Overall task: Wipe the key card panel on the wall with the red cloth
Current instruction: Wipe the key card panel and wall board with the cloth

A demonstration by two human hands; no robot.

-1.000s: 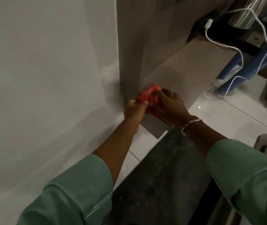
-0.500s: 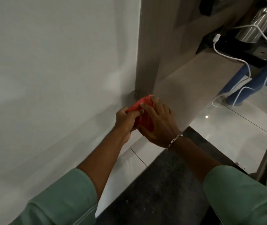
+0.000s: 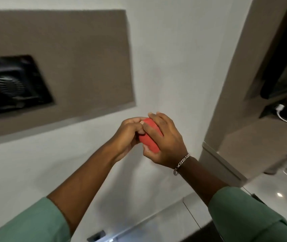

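Note:
The red cloth [image 3: 149,137] is bunched small between both hands, held in the air in front of the white wall. My left hand [image 3: 127,137] grips its left side with curled fingers. My right hand [image 3: 165,142], with a silver bracelet on the wrist, wraps over its right side. On the wall to the upper left is a grey-brown recessed surface [image 3: 80,58] holding a dark glossy panel [image 3: 12,82], blurred by motion. Both hands are below and to the right of that dark panel, apart from it.
A wood-toned cabinet side [image 3: 240,84] stands to the right, with a shelf carrying a white charger cable [image 3: 285,117]. Glossy light floor tiles [image 3: 270,189] lie at the lower right. The white wall [image 3: 165,49] fills the middle.
The view has swung up from the floor and cabinet base to the wall. Both hands have risen with the red cloth, and the dark panel has come into view.

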